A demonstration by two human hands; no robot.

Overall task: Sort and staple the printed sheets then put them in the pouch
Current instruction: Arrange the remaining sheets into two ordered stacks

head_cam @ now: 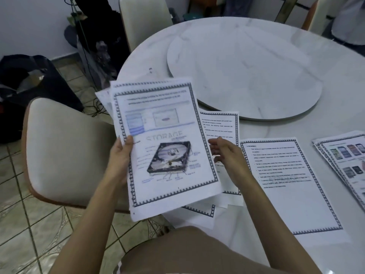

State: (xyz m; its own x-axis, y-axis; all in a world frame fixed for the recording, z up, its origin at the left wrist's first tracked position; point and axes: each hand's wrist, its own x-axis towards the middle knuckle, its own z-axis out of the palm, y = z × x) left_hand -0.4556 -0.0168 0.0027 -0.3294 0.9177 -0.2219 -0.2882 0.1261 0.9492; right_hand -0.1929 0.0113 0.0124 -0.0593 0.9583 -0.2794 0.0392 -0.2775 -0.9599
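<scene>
Held thing: your left hand (120,157) grips a stack of sheets (164,147) by its left edge, thumb on the front and fingers behind. The stack is raised above the near left edge of the desk (335,86).
Top page: it shows the heading "STORAGE" over a picture of a hard drive, inside a patterned border.
Long axis: the stack runs near to far, with its far end leaning slightly left.
Free hand: your right hand (227,157) holds nothing. Its fingers are loosely extended toward the stack's right edge, just beside it; whether they touch cannot be told.
Key relation: the stack lies directly left of your right hand, so that hand is the nearer one for taking the top page.
Laid-out sheets: a bordered sheet (221,125) lies partly hidden behind the stack. A text sheet (286,184) lies to its right, and a pile with phone pictures (347,161) lies at the far right.
Judged step: you are sorting, and the top page probably belongs on one of these three.
Stapler, pouch: neither is in view.
Surroundings: a round slab (243,72) sits farther back on the desk, and a chair (65,147) stands to the left.
</scene>
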